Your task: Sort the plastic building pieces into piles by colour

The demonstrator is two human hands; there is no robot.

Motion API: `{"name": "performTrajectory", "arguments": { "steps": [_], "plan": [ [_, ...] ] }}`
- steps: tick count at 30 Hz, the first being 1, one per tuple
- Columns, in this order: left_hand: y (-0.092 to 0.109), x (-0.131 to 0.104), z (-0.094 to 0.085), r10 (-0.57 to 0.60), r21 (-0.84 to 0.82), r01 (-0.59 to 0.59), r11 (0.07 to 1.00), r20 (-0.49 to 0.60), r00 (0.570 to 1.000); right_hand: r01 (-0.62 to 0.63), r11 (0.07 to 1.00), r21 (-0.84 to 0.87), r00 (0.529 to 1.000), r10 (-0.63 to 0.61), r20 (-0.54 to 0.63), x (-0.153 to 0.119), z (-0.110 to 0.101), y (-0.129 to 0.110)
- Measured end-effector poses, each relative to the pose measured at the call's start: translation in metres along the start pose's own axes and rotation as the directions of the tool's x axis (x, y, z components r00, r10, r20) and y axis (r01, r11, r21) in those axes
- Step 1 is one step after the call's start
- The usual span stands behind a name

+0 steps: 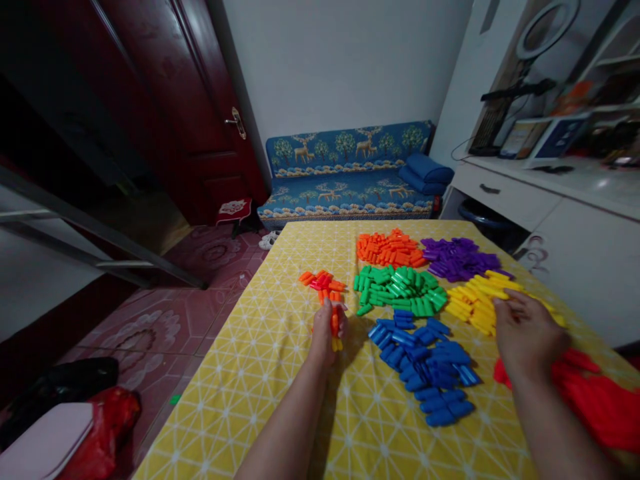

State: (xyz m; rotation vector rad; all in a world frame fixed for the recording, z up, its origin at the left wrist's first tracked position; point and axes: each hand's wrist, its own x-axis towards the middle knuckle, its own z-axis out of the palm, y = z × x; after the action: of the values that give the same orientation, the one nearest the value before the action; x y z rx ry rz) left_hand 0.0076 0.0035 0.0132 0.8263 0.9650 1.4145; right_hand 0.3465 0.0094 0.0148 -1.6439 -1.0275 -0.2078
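Note:
My left hand (pixel 329 327) is closed round the lower part of an assembly of orange, red and yellow blocks (pixel 327 283), left of the piles. The assembly's upper part spreads out beyond my fingers, and a yellow end shows below them. My right hand (pixel 527 327) reaches over the pile of yellow blocks (pixel 473 303), thumb and fingers pinched on a yellow block (pixel 500 293). Beneath my right wrist lies a red pile (pixel 600 403). Green blocks (pixel 400 290) and blue blocks (pixel 430 367) lie between my hands.
Orange blocks (pixel 390 249) and purple blocks (pixel 460 259) lie at the far side of the yellow patterned tablecloth (pixel 240 373). Beyond the table is a blue sofa (pixel 340 193). A white cabinet (pixel 575 247) stands at the right, and bags (pixel 115 420) lie at the lower left.

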Motion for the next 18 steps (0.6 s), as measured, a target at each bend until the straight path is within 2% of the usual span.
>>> {"name": "performTrajectory", "arguments": {
  "steps": [2, 4, 6, 9, 11, 13, 14, 16, 18],
  "plan": [
    [-0.001, 0.007, -0.008, 0.083, 0.143, -0.072, 0.987, -0.075, 0.994, 0.064, 0.987, -0.147, 0.997, -0.057, 0.049, 0.008, -0.004, 0.012],
    [-0.001, 0.014, -0.016, 0.169, 0.265, -0.123, 0.956, -0.157, 0.973, 0.077, 0.967, -0.245, 0.996, -0.061, 0.072, 0.013, -0.006, 0.017],
    [-0.002, 0.018, -0.022, 0.203, 0.295, -0.134, 0.946, -0.215, 0.955, 0.072, 0.955, -0.288, 0.996, -0.053, 0.076, 0.016, -0.005, 0.02],
    [-0.002, 0.019, -0.023, 0.179, 0.249, -0.117, 0.961, -0.241, 0.954, 0.075, 0.946, -0.315, 0.996, -0.059, 0.061, 0.018, -0.004, 0.025],
    [-0.002, 0.018, -0.02, 0.117, 0.146, -0.085, 0.986, -0.226, 0.967, 0.09, 0.943, -0.322, 0.996, -0.078, 0.048, 0.015, -0.004, 0.028],
    [-0.001, 0.016, -0.017, -0.012, -0.081, -0.001, 0.997, -0.161, 0.987, 0.109, 0.948, -0.299, 0.994, -0.103, 0.036, 0.009, -0.005, 0.025],
    [-0.001, 0.015, -0.015, -0.082, -0.217, 0.057, 0.974, -0.108, 0.991, 0.121, 0.955, -0.27, 0.993, -0.116, 0.035, 0.004, -0.005, 0.02],
    [0.0, 0.013, -0.013, -0.183, -0.462, 0.168, 0.871, 0.012, 0.983, 0.136, 0.975, -0.174, 0.991, -0.132, 0.03, -0.009, -0.004, 0.002],
    [0.0, 0.01, -0.012, -0.225, -0.616, 0.233, 0.753, 0.092, 0.97, 0.13, 0.991, -0.021, 0.99, -0.129, 0.06, -0.027, 0.001, -0.025]
  ]
}}
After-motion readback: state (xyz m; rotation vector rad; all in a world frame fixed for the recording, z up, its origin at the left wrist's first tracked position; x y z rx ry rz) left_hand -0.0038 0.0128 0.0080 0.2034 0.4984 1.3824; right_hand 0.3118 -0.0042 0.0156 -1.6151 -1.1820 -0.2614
